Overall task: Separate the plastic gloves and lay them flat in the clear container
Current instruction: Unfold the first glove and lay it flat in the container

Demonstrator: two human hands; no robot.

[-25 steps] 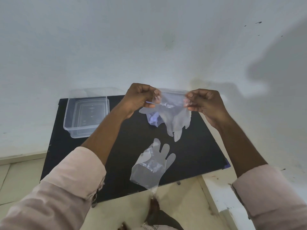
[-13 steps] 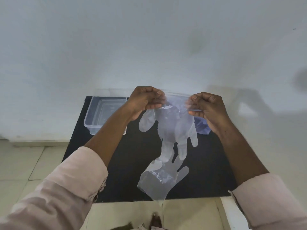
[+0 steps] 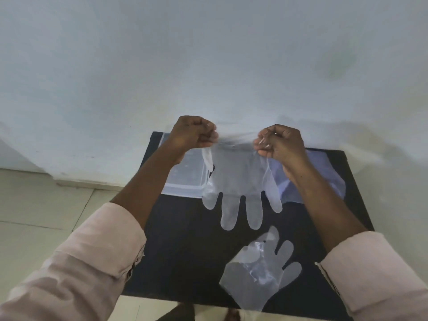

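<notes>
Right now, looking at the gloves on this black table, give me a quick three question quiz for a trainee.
1. True or false: both hands pinch the cuff of the hanging glove.
2. Multiple choice: where is the second glove? A) inside the clear container B) lying on the black table near the person C) draped over a sleeve.
3. Fill in: the hanging glove's fingers point ____.

Key:
1. True: the left hand and the right hand each grip a top corner.
2. B
3. down
</notes>
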